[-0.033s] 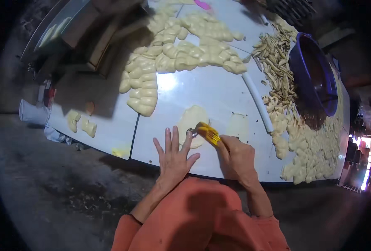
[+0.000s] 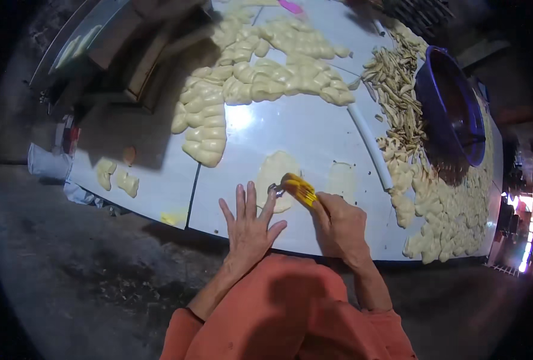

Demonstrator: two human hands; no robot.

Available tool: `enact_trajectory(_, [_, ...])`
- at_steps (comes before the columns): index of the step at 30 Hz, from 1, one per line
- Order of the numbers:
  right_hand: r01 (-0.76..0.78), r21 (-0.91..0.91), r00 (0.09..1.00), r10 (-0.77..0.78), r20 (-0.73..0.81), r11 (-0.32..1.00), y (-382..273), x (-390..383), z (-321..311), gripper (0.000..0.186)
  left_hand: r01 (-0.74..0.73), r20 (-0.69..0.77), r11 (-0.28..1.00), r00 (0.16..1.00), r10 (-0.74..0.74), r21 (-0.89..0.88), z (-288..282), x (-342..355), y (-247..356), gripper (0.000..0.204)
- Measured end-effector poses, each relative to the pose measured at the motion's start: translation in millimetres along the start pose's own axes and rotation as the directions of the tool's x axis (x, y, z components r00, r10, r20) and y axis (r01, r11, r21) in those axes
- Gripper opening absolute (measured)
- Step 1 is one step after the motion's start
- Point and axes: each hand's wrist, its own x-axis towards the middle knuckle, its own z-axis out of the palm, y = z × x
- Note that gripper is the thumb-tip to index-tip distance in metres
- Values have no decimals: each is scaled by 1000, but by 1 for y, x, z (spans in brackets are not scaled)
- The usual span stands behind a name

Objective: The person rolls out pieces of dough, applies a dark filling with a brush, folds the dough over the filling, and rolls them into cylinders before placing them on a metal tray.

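Note:
A thin, flattened oval of pale dough (image 2: 278,165) lies on the white tabletop in front of me. My left hand (image 2: 249,225) rests flat beside its near left edge, fingers spread, with the fingertips reaching the dough. In my right hand (image 2: 341,225) is a yellow-handled tool (image 2: 301,189), gripped from the right. Its small metal head meets the dough near my left index finger; the exact shape of that head is too small to make out. Right of this piece lies a second flattened pale piece (image 2: 341,180).
Plump dough pieces (image 2: 260,81) lie in rows across the back. A white rod (image 2: 370,147) separates the middle from browned strips (image 2: 398,90), more pale pieces (image 2: 452,222) and a purple basin (image 2: 428,90) at right. Two dough scraps (image 2: 127,183) sit left, below a wooden structure (image 2: 146,60).

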Motion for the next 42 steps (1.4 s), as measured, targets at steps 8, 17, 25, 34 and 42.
enact_trajectory(8, [82, 37, 996, -80, -47, 996, 4, 0, 9, 14, -72, 52, 997, 996, 72, -5, 1, -13, -9, 72])
enact_trajectory(17, [-65, 104, 997, 70, -44, 992, 21, -6, 6, 25, -200, -17, 980, 980, 200, -6, 7, -8, -20, 61])
enact_trajectory(25, [-322, 627, 553, 678, -484, 710, 127, -2, -99, 31, -244, -129, 969, 960, 248, 43, 14, -17, -34, 46])
enact_trajectory(34, [-664, -464, 696, 258, -670, 586, 235, 6, -193, 32, -222, -152, 972, 961, 231, 76, 21, -21, -33, 38])
enact_trajectory(42, [-625, 51, 572, 502, -649, 779, 272, -10, -230, 33, -217, -228, 971, 945, 234, 98, 24, -22, -34, 37])
